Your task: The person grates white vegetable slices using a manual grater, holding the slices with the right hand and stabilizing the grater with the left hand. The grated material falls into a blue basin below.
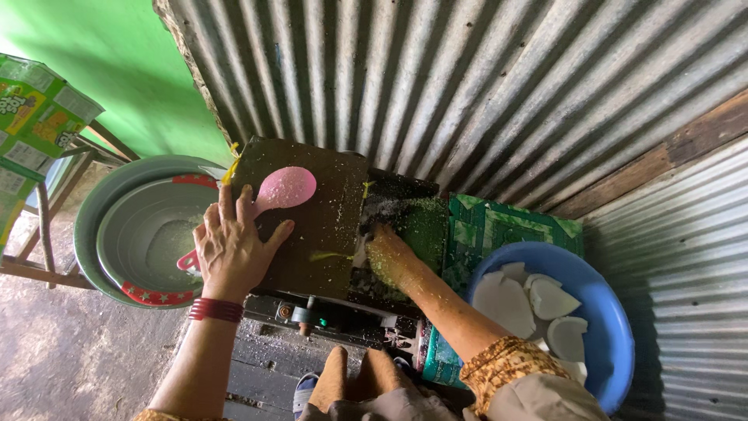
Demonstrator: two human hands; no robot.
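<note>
Grater machine [327,226] steadied by flat, ungripping left hand [232,248] atop pink ladle [273,195]; right hand [387,257] feeding opening, grasp unclear; coconut pieces [530,300] close in blue basin [615,327].

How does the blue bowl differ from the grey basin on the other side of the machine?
The blue bowl is bright blue and plain; the grey basin is dull grey with red patches on its rim. The blue bowl holds large white pieces; the grey basin holds only a thin layer of fine shreds. The bowl lies by the right hand, the basin by the left hand. Both are round and open.
</note>
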